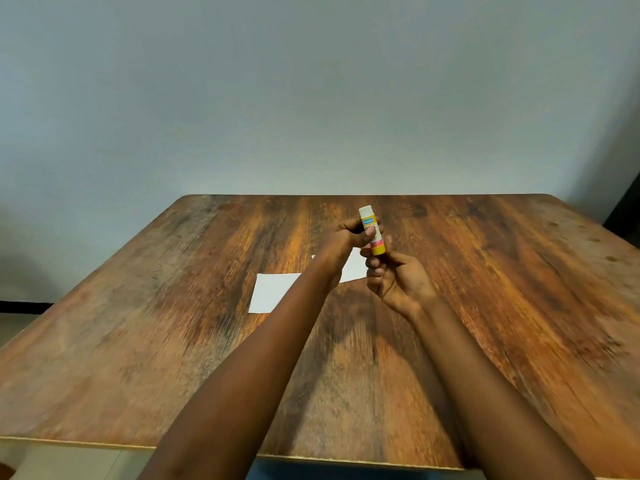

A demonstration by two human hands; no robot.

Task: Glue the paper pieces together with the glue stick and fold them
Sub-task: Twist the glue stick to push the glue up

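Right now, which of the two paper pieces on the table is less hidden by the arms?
The left paper piece, nearer the person: most of its white sheet shows beside the left forearm. The other paper piece, farther back, lies mostly behind the left hand and right hand.

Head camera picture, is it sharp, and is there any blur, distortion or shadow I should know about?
Head view: soft overall; glue stick label unreadable, both hands slightly smeared. Wide-angle bending shows at the table edges. Light is dim and even, no glare; faint arm shadows fall on the wood near the paper.
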